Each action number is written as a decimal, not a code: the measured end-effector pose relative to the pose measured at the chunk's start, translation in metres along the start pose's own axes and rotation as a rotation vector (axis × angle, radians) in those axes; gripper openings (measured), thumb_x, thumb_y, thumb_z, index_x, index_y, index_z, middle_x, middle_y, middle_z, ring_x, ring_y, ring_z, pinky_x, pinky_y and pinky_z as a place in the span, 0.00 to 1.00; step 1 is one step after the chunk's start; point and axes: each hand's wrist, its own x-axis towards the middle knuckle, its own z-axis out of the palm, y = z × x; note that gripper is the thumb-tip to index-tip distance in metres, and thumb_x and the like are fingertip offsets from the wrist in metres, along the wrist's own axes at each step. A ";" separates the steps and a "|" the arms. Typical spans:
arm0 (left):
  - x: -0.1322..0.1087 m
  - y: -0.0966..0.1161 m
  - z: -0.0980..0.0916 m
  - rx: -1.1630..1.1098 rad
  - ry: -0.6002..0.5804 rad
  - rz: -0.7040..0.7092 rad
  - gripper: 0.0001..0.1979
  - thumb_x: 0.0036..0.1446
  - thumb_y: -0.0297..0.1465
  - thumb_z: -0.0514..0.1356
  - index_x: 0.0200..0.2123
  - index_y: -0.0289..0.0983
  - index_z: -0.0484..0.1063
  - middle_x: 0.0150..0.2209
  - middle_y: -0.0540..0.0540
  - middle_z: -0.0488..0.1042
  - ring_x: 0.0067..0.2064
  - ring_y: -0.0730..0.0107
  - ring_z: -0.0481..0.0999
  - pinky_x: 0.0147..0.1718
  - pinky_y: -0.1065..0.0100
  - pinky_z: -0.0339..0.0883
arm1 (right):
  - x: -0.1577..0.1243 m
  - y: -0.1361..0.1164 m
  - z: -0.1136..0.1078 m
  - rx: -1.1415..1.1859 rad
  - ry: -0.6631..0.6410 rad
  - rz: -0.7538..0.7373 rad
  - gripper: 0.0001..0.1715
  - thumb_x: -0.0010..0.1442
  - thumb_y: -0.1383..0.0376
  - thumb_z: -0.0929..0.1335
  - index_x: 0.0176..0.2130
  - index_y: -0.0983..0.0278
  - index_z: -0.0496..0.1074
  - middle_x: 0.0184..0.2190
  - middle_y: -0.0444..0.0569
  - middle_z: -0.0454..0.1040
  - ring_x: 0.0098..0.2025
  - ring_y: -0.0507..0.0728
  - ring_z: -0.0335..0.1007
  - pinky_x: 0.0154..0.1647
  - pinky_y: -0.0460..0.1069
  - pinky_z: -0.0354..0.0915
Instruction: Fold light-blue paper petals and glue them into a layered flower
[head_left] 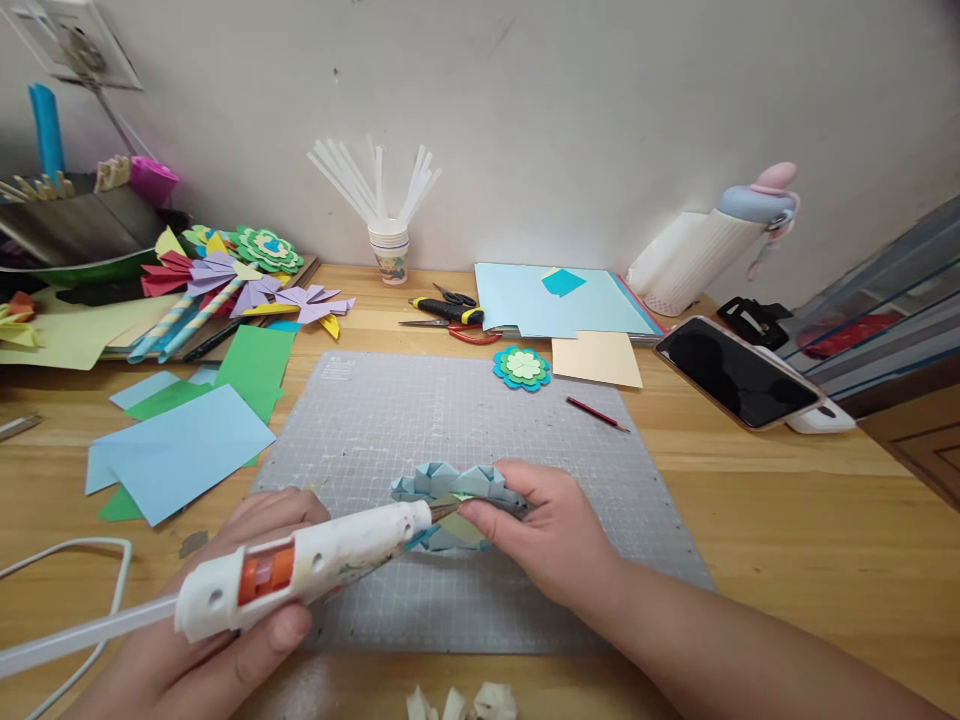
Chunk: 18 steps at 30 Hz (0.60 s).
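My left hand (247,620) is wrapped round a white hot glue gun (352,545) with an orange part in its side and a clear glue stick (82,635) out of its back. The gun's metal nozzle touches or nearly touches a folded light-blue paper piece (450,482). My right hand (555,530) pinches that paper piece at its right side, thumb on the near face. A paler green-yellow part shows inside it. Both hands are above the grey cutting mat (360,410). My left fingertips are partly hidden behind the gun.
On the mat lie a layered paper flower (521,368) and a pencil (598,414). Blue paper sheets (187,450) are at left, a cup of straws (389,255) and scissors (454,294) behind. A phone (739,370) leans at right; crumpled scraps (495,700) lie in front.
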 end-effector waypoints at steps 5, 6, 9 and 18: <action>-0.005 -0.016 0.004 -0.044 0.258 -0.172 0.13 0.57 0.43 0.52 0.34 0.52 0.77 0.35 0.54 0.80 0.39 0.59 0.78 0.38 0.62 0.73 | 0.004 0.002 0.001 0.327 -0.027 0.200 0.12 0.51 0.58 0.72 0.32 0.65 0.76 0.28 0.45 0.76 0.29 0.53 0.70 0.30 0.47 0.67; 0.000 -0.017 0.002 -0.019 0.250 -0.233 0.16 0.57 0.45 0.51 0.30 0.48 0.77 0.34 0.51 0.80 0.40 0.56 0.78 0.37 0.60 0.72 | 0.005 0.002 0.001 0.388 -0.037 0.231 0.14 0.50 0.57 0.73 0.33 0.65 0.76 0.29 0.45 0.76 0.29 0.53 0.70 0.31 0.47 0.68; 0.020 -0.012 -0.004 0.249 0.150 -0.458 0.23 0.52 0.52 0.52 0.22 0.41 0.72 0.29 0.44 0.78 0.35 0.51 0.76 0.29 0.59 0.67 | 0.008 0.005 0.001 0.523 -0.061 0.296 0.17 0.47 0.56 0.75 0.34 0.65 0.76 0.29 0.45 0.77 0.29 0.52 0.71 0.31 0.46 0.67; 0.060 -0.021 0.001 0.808 -0.142 -0.351 0.28 0.65 0.44 0.41 0.56 0.31 0.63 0.40 0.32 0.77 0.45 0.42 0.74 0.43 0.49 0.60 | 0.008 0.006 0.001 0.692 -0.094 0.365 0.19 0.46 0.58 0.76 0.36 0.66 0.75 0.29 0.47 0.78 0.28 0.52 0.72 0.30 0.46 0.66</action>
